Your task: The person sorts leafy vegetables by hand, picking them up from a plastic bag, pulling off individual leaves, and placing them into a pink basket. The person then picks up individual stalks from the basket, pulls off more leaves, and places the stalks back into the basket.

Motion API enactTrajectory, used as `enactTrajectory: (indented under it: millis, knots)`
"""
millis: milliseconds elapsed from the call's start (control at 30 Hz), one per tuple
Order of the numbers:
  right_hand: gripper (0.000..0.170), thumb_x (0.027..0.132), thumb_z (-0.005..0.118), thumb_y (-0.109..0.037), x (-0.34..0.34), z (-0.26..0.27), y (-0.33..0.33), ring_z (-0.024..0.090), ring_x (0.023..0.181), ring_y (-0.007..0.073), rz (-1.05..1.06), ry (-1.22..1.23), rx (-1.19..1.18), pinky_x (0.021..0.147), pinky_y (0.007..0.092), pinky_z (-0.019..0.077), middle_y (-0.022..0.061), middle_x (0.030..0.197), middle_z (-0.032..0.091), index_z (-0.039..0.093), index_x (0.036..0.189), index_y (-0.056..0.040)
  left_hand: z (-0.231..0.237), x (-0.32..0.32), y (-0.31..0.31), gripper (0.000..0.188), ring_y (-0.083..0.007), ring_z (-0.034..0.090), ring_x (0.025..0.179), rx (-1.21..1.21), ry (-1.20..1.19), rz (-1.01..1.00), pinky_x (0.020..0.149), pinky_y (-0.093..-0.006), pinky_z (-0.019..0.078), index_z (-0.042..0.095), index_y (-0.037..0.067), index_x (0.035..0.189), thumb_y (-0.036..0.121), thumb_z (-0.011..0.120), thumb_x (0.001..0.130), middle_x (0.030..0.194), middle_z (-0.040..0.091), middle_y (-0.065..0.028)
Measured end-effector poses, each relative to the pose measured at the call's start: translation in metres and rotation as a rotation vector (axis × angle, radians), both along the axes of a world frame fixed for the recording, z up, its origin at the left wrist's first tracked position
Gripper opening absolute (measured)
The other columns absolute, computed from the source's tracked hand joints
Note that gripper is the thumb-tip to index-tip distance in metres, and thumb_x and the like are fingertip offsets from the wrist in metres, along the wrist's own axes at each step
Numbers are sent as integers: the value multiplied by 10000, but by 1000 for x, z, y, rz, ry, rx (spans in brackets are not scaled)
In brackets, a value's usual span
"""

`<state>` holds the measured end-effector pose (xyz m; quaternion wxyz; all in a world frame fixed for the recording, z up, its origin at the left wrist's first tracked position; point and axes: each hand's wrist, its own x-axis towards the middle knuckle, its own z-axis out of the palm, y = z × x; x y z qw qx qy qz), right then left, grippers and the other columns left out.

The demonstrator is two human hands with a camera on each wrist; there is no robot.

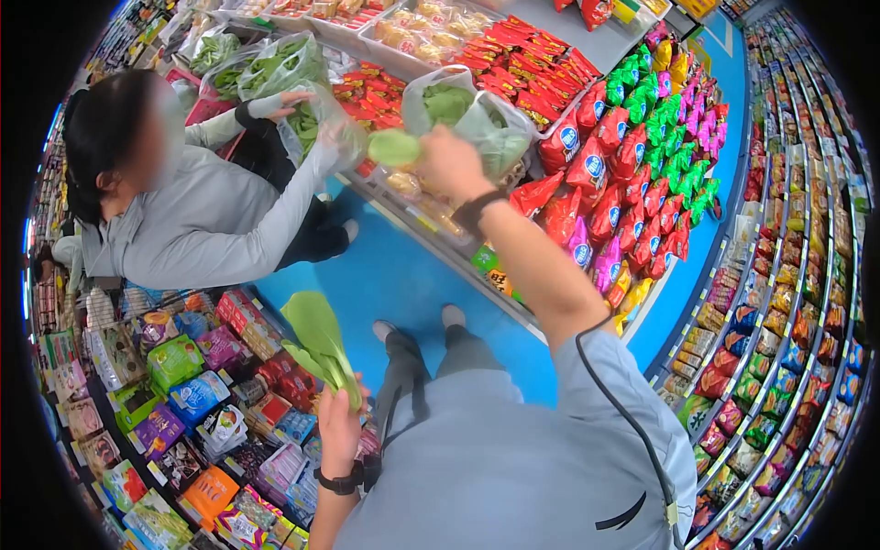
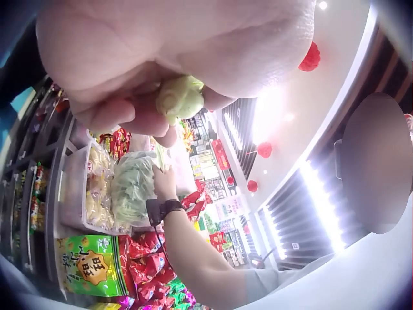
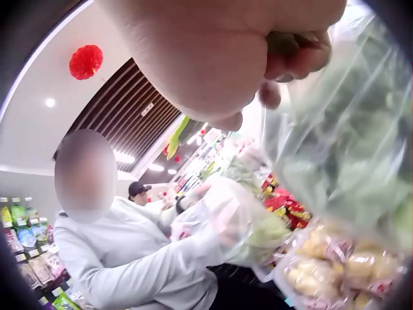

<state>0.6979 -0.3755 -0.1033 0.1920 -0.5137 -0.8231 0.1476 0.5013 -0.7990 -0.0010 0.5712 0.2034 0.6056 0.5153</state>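
In the head view my left hand (image 1: 341, 422) grips a leafy green vegetable (image 1: 316, 339) by its stems, leaves pointing up and away from me. Its pale stem end (image 2: 181, 100) shows between the curled fingers in the left wrist view. My right hand (image 1: 451, 165) is raised beside a clear plastic bag of greens (image 1: 446, 103), fingers curled round another green vegetable whose leaf (image 1: 394, 148) sticks out to the left. The right wrist view shows the bag (image 3: 348, 142) close to that hand (image 3: 206, 51); whether they touch, I cannot tell.
A person in a light grey top (image 1: 206, 225) stands at the left, handling another bag of greens (image 1: 312, 119). Red snack packets (image 1: 532, 73) and bagged chips (image 1: 605, 174) fill the display counter. Packaged goods (image 1: 197, 394) lie at lower left; shelves (image 1: 779, 302) curve along the right.
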Motion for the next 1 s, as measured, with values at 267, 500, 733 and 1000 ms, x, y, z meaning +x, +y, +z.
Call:
enactTrajectory:
  millis: [267,500,733,1000]
  knots:
    - [202,881,716,-195,-11,-21,-69,733,900,454,108,152,-50,793,563,603,203,1129,665,670,1016,-52,-2,-1,15,450,-123,560,846,-11,17,-45,764,-280,454,601,-18,1343,364,536,1116,1011,666,-67]
    - [265,939,727,-262,67,39,8,699,921,440,-254,184,69,820,537,575,220,1046,685,699,897,-2,0,2,23,408,-127,534,831,-8,17,-51,745,-284,434,596,-10,1333,332,528,1120,1001,654,-68]
    - [199,922,707,-227,77,13,-10,713,937,440,-298,30,-53,810,546,584,190,1039,701,698,927,-28,-2,4,24,405,-128,534,823,11,31,-24,738,-286,435,600,-15,1326,325,522,1121,990,659,-75]
    - [187,906,683,-172,71,0,-58,684,937,468,-265,217,-10,819,555,553,222,1008,672,596,916,-6,-4,5,21,405,-131,542,836,-10,22,-3,741,-291,437,593,-22,1327,319,511,1123,993,653,-81]
